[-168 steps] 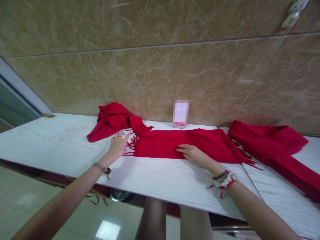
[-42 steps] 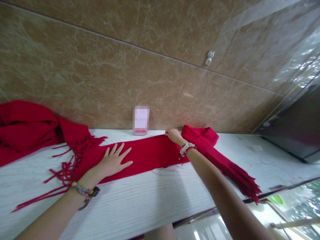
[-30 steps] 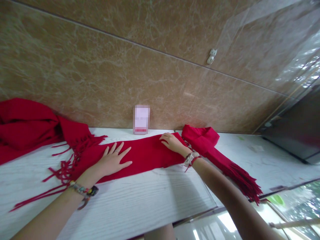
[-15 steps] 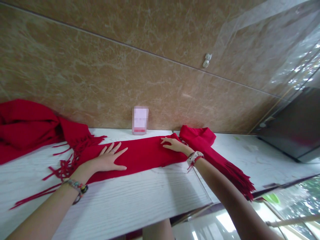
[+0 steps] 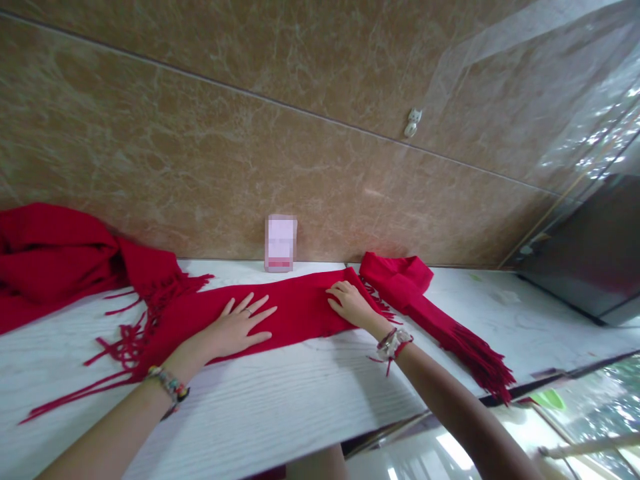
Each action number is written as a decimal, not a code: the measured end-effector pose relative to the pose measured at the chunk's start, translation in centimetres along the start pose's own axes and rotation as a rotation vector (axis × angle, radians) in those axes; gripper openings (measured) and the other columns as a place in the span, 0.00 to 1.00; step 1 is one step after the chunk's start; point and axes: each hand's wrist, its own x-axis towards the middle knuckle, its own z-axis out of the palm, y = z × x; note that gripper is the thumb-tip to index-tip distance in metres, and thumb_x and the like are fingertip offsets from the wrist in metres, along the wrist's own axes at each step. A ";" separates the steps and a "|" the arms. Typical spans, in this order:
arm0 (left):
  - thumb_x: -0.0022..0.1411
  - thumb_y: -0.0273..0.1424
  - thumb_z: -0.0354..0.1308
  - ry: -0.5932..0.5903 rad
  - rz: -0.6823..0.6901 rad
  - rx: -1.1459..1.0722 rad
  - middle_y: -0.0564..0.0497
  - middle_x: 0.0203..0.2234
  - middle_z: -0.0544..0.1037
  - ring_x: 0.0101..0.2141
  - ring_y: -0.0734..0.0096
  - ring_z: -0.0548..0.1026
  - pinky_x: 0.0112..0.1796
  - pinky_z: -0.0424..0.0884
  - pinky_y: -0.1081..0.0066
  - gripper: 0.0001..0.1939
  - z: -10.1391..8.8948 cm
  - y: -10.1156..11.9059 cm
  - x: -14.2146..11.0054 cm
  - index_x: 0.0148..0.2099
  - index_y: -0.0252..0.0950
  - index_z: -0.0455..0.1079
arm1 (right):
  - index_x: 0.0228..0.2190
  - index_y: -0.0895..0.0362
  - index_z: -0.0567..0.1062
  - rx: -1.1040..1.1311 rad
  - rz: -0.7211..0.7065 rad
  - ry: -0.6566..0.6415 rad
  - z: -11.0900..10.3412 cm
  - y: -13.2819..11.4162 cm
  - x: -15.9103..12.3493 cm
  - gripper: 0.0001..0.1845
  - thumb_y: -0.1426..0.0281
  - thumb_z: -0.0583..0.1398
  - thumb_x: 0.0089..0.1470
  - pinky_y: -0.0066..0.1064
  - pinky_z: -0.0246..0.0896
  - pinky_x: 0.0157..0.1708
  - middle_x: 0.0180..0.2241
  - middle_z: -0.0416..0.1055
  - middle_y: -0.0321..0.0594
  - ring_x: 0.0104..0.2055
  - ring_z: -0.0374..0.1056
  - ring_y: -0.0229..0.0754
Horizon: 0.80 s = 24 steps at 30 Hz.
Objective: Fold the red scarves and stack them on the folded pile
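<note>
A red fringed scarf (image 5: 295,300) lies folded in a long flat strip on the white wood-grain table. Spread flat on its middle is my left hand (image 5: 237,330), fingers apart, with a ring and a beaded bracelet. Toward the strip's right end rests my right hand (image 5: 353,305), its fingers lightly bent on the cloth and thumb apart from them, gripping nothing that shows. Just right of it, a second red scarf (image 5: 420,300) is folded narrow, its fringe reaching the table's front edge. Loose fringe strands (image 5: 127,343) trail out at the strip's left end.
A bunched red cloth (image 5: 55,247) fills the far left. A small pixelated white box (image 5: 281,243) stands against the brown marbled wall (image 5: 225,153). A dark grey panel (image 5: 590,247) rises at the right. A green bowl (image 5: 549,399) shows beyond the front edge (image 5: 400,423).
My left hand has slid to the right along the scarf. My right hand has shifted slightly right and nearer, its fingers more bent, and fringe at the strip's right end shows more.
</note>
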 end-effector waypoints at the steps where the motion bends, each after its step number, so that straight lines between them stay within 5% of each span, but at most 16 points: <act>1: 0.60 0.47 0.43 -0.013 -0.009 -0.001 0.51 0.62 0.42 0.60 0.49 0.37 0.54 0.40 0.46 0.29 -0.1 -0.1 0.0 0.62 0.48 0.46 | 0.44 0.62 0.70 -0.013 0.022 -0.029 0.0 -0.2 -0.2 0.16 0.71 0.53 0.54 0.42 0.57 0.48 0.43 0.66 0.50 0.47 0.61 0.47; 12: 0.59 0.45 0.46 -0.023 -0.037 -0.071 0.48 0.61 0.50 0.60 0.52 0.44 0.54 0.45 0.48 0.28 -1.2 -0.5 0.5 0.61 0.46 0.52 | 0.53 0.57 0.61 0.005 0.024 -0.302 -1.4 -0.7 0.0 0.25 0.68 0.54 0.52 0.54 0.55 0.47 0.58 0.53 0.48 0.57 0.50 0.54; 19: 0.62 0.29 0.43 0.328 0.256 -0.202 0.47 0.55 0.63 0.55 0.69 0.59 0.54 0.52 0.69 0.20 -2.9 3.7 9.2 0.55 0.37 0.63 | 0.53 0.57 0.61 0.071 -0.034 -0.191 -0.4 -1.2 -1.2 0.26 0.67 0.55 0.53 0.53 0.47 0.52 0.57 0.56 0.47 0.60 0.46 0.52; 24: 0.58 0.30 0.49 0.392 0.172 -0.324 0.44 0.46 0.73 0.46 0.65 0.70 0.46 0.63 0.72 0.16 -3.9 6.1 15.1 0.48 0.32 0.68 | 0.45 0.57 0.69 0.213 -0.077 -0.029 -0.1 -0.7 -2.3 0.17 0.70 0.57 0.52 0.46 0.46 0.55 0.49 0.67 0.45 0.55 0.56 0.46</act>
